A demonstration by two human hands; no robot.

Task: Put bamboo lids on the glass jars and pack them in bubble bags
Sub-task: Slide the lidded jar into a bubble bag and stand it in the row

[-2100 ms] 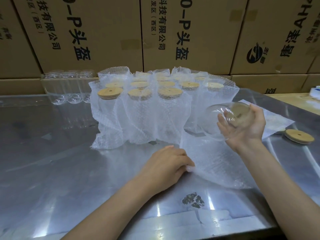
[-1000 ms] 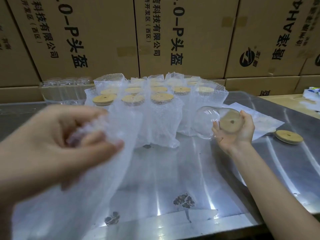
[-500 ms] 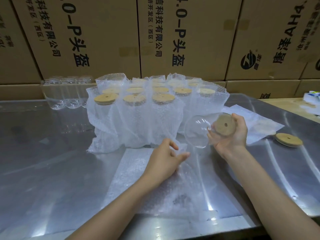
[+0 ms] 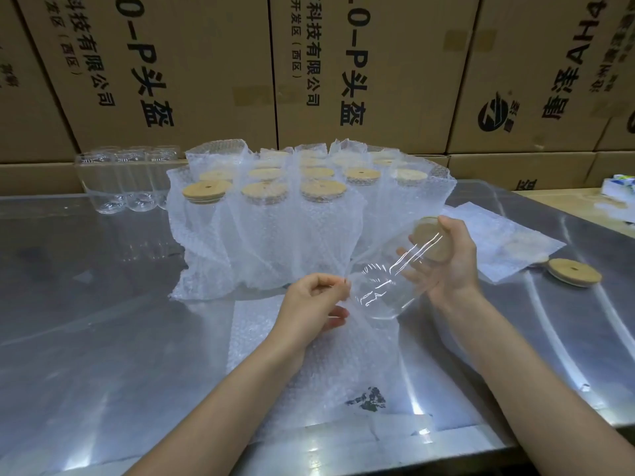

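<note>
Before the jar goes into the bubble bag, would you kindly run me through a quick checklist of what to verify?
1. Bamboo lid seated on the glass jar: ok, it covers the mouth under the right hand.
2. Jar held securely: ok, the right hand grips it at the lid end.
3. Jar base turned toward the bubble bag: ok, it tilts down toward the left hand.
4. Bag edge held: ok, the left hand pinches it.
5. Bag mouth open wide enough: cannot tell, the film is bunched at the fingers.
6. Room beside the packed jars: ok, bare steel table lies to their left.
</note>
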